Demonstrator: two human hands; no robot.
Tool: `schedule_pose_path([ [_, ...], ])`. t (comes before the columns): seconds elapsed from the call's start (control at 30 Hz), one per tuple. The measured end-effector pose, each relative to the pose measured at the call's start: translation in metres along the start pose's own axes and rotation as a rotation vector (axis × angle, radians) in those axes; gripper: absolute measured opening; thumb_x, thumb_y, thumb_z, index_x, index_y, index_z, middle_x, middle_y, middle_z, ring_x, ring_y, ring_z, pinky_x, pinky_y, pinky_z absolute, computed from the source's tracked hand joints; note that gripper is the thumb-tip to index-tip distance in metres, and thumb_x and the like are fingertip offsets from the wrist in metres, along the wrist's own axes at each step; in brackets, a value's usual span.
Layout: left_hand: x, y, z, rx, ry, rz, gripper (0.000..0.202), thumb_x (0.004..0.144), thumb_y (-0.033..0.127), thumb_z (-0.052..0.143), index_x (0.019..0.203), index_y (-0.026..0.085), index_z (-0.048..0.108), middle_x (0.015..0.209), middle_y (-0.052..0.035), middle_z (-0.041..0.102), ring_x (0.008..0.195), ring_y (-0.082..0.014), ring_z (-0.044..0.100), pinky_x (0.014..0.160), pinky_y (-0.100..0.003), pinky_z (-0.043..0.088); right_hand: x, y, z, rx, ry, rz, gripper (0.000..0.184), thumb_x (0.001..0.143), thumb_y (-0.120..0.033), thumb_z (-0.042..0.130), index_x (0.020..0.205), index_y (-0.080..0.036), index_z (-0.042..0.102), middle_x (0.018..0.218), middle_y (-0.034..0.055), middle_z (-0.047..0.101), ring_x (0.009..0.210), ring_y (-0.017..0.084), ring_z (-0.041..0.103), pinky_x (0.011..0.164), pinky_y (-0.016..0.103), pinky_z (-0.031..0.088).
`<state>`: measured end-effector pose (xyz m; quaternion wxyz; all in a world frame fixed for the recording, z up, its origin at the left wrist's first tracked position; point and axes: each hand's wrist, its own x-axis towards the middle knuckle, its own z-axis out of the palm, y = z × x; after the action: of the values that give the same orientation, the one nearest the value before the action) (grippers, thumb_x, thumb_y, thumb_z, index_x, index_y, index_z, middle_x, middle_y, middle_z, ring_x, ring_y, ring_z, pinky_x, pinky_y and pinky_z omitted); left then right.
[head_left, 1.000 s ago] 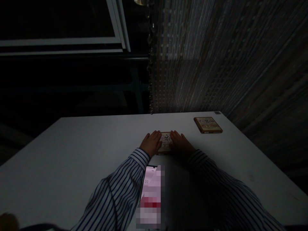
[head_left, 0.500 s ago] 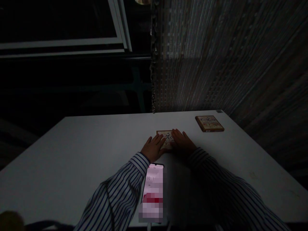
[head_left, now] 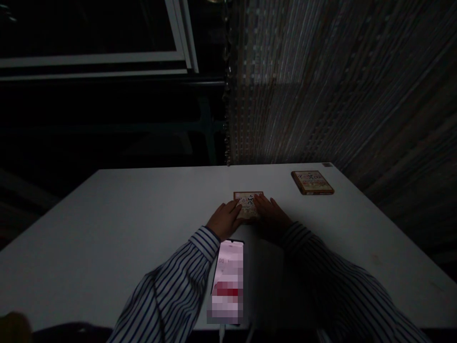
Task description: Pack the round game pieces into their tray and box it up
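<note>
A smartphone is lying face-up with a pixelated screen, only "00" readable. Beyond it, the open left hand and open right hand are pressing flat against the sides of a cream, brown-edged card printed with black characters, which is lying on the white table. A similar brown-edged card is lying farther off, near the table's far corner.

You're working in dim, low light, and your phone is the brightest thing in view, its pink glow broken by a blocky pixelated patch. The white tabletop catches a soft, even light with no hard glare, though a broad shadow swallows your right hand and its striped sleeve. The bead curtain fades into gloom, the background on your left sinks almost to black, and the wide lens slants lines toward the edges
</note>
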<state>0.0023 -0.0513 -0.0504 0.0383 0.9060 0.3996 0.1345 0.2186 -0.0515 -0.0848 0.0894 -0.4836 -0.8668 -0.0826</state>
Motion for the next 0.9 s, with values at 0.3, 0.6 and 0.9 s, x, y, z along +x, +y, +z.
schedule_pose_path([
  [0.3, 0.001, -0.002, 0.001, -0.161, 0.011, -0.021, 0.045, 0.082, 0.034, 0.044, 0.121, 0.011, 0.044, 0.134, -0.0158, 0.036, 0.122, -0.0218, 0.036, 0.101, -0.035, 0.033, 0.006, -0.001, -0.008, 0.106, 0.023, 0.027, 0.065, 0.084, -0.049, 0.031, 0.125, 0.002, 0.037, 0.133, 0.0238, 0.035, 0.125, 0.032, 0.026, 0.093, 0.048, 0.032],
  [0.6, 0.008, -0.001, -0.009, -0.367, 0.118, -0.241, 0.036, 0.083, 0.031, 0.040, 0.111, 0.012, 0.055, 0.111, -0.0106, 0.058, 0.104, -0.0190, 0.052, 0.093, -0.031, 0.040, 0.003, 0.002, -0.034, 0.234, 0.094, 0.439, 0.042, 0.086, -0.032, 0.030, 0.115, -0.010, 0.051, 0.101, 0.0119, 0.062, 0.089, 0.020, 0.057, 0.078, 0.030, 0.042],
  [0.9, 0.018, -0.008, -0.017, -0.520, -0.022, -0.369, 0.036, 0.082, 0.028, 0.038, 0.105, 0.015, 0.061, 0.101, -0.0053, 0.066, 0.093, -0.0181, 0.059, 0.082, -0.026, 0.044, 0.011, 0.002, -0.033, 0.212, -0.021, 0.537, 0.036, 0.086, -0.030, 0.033, 0.107, -0.015, 0.058, 0.095, 0.0096, 0.066, 0.084, 0.019, 0.060, 0.072, 0.027, 0.043],
])
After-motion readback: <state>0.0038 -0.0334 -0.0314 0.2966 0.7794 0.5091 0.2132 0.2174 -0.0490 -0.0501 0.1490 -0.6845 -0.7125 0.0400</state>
